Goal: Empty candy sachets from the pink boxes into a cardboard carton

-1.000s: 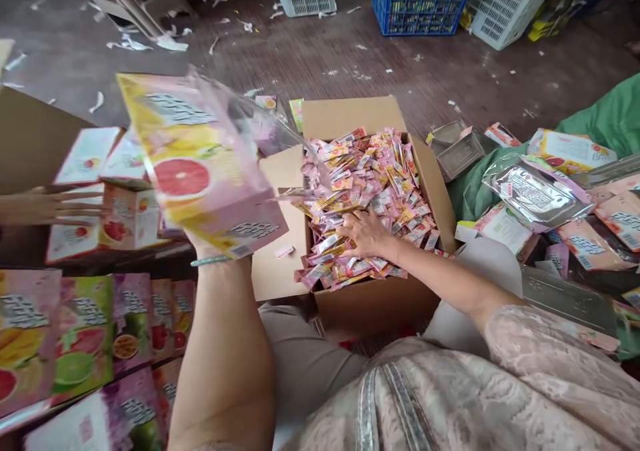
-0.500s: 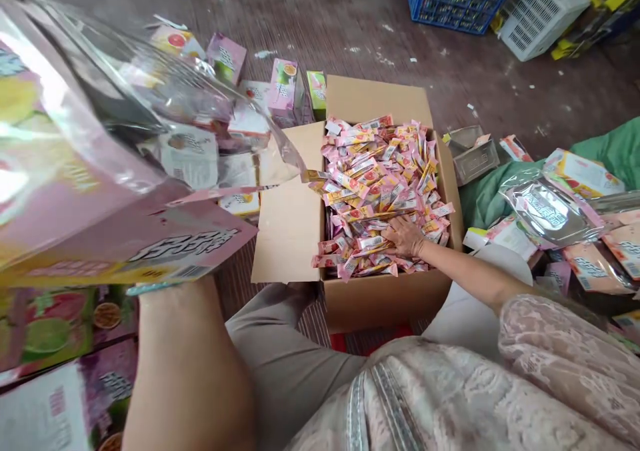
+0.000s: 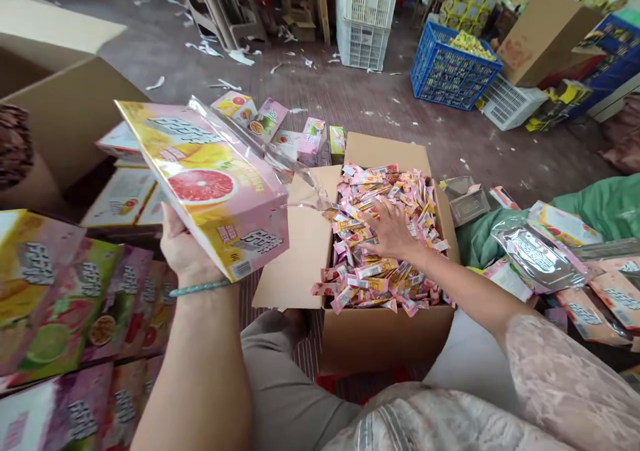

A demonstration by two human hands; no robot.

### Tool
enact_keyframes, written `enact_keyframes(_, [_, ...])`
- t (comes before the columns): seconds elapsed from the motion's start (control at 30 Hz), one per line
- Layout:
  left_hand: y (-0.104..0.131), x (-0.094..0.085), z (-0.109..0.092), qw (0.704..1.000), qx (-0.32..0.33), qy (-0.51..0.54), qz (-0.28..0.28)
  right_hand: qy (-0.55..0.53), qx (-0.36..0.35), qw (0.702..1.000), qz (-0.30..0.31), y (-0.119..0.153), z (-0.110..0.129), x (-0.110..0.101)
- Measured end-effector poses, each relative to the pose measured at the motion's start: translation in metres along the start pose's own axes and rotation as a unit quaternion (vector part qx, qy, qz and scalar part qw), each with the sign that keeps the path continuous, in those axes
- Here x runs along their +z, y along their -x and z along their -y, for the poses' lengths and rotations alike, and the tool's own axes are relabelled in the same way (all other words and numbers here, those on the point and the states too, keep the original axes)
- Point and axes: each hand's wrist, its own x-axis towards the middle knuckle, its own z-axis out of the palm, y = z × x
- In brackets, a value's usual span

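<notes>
Scraps of white paper litter the dark floor (image 3: 350, 98) ahead of me, with white crates (image 3: 364, 18) and a blue crate (image 3: 450, 71) standing at its far side. I sit on that floor with an open carton (image 3: 380, 324) between my knees, heaped to the brim with small pink and yellow sachets (image 3: 385, 238). My right hand (image 3: 393, 231) lies flat on top of the heap, fingers spread, palm down on the sachets, gripping none that I can see. My left hand (image 3: 185, 248) is raised to the left of the carton and holds a pink box (image 3: 210, 184) printed with a cut grapefruit; my fingers are wrapped round its underside, the box is tilted, and a clear plastic flap (image 3: 260, 151) at its top end hangs open, reaching toward the carton's near flap. A thin green bangle (image 3: 200, 288) sits on that wrist. Stacks of similar printed boxes (image 3: 65, 304) in pink, purple and green lie at my left, just beside my arm, and a large brown carton (image 3: 65, 104) stands behind them. More small boxes (image 3: 280, 128) rest on the floor beyond the sachet carton. At my right, flattened boxes and clear pouches (image 3: 540, 258) are spread over a green cloth (image 3: 600, 204).
</notes>
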Motion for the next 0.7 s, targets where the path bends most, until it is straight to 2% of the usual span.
enact_keyframes(0.07, [-0.006,-0.008,0.006,0.999,0.027,-0.021,-0.008,0.010,0.012,0.998,0.065,-0.041,-0.006,0.004])
enact_keyframes(0.13, [-0.009,-0.011,0.010,0.999,0.042,-0.019,-0.015,0.007,0.041,0.989,0.140,-0.068,-0.019,0.010])
enact_keyframes(0.23, [-0.009,-0.006,0.012,0.999,0.031,0.008,-0.009,0.003,0.064,0.981,0.181,-0.074,-0.043,0.019])
enact_keyframes(0.37, [-0.007,0.004,0.012,1.000,0.009,0.028,-0.001,-0.004,0.072,0.986,0.151,-0.047,-0.064,0.022])
enact_keyframes(0.5, [-0.009,0.006,0.020,1.000,0.018,0.023,-0.003,-0.033,0.137,0.985,0.098,-0.032,-0.078,0.013])
enact_keyframes(0.63, [-0.011,0.003,0.028,1.000,0.023,0.009,0.010,-0.048,0.168,0.985,0.005,-0.050,-0.102,-0.004])
enact_keyframes(0.7, [-0.009,0.003,0.029,1.000,0.027,0.004,0.002,-0.033,0.153,0.988,-0.007,-0.068,-0.113,-0.005])
